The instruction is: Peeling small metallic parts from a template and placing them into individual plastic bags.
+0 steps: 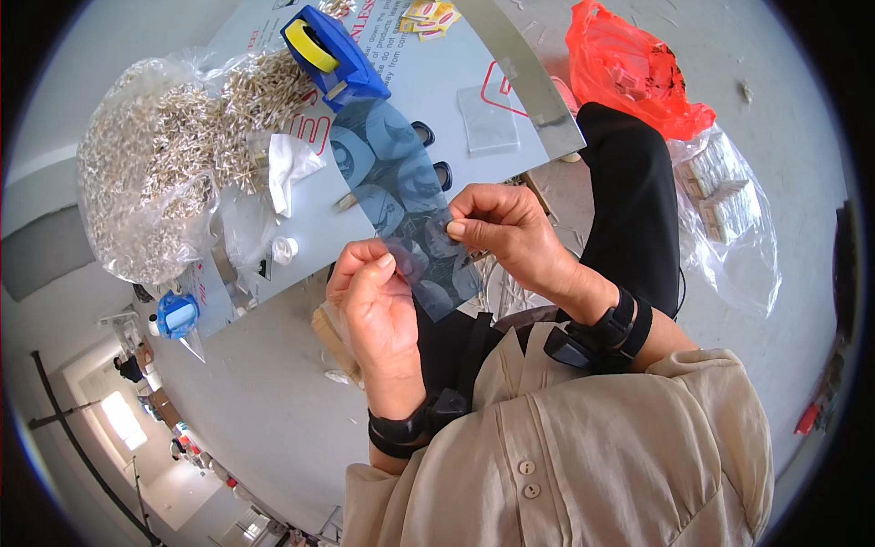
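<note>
A translucent blue film strip (383,173) with printed rounded shapes reaches from the table over its near edge toward my lap. In front of its lower part, a small clear plastic piece (410,262) shows between my hands; its exact outline is hard to make out. My left hand (374,301) pinches this piece between thumb and index finger. To the right, my right hand (506,232) pinches with thumb and forefinger at the same plastic, close against the blue strip. Two dark handle loops (442,174), apparently of scissors, stick out beside the strip.
A blue tape dispenser (342,59) with yellow tape stands beyond the strip on the table (428,100). Left of it lies a large clear bag (155,173) of many small pale sticks. A red plastic bag (629,73) and a clear bag of packets (729,201) are at right.
</note>
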Available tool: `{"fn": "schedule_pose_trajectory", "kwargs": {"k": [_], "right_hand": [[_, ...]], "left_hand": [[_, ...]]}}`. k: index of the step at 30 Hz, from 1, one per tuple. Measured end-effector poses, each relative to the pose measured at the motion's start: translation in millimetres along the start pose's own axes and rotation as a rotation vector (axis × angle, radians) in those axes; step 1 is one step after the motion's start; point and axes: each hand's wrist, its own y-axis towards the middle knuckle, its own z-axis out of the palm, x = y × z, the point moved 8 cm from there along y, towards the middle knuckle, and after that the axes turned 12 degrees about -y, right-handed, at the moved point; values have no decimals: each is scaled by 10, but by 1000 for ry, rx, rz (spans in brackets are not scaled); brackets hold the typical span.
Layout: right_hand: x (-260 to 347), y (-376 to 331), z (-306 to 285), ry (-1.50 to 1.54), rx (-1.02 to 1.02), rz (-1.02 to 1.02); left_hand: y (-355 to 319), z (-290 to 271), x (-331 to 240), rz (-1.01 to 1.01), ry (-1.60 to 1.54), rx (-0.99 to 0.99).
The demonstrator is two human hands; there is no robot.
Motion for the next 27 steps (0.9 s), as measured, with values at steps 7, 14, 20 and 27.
{"fn": "schedule_pose_trajectory", "kwargs": {"k": [7, 14, 20, 27], "right_hand": [[36, -4, 14, -51, 10, -30], [-17, -8, -18, -43, -48, 25], [-59, -13, -42, 25, -57, 88], [-257, 8, -122, 152, -12, 201]], "left_hand": [[42, -77, 21, 24, 17, -42], [0, 21, 22, 60, -44, -21], [-63, 43, -8, 119, 159, -70], [-43, 44, -2, 169, 291, -67]]}}
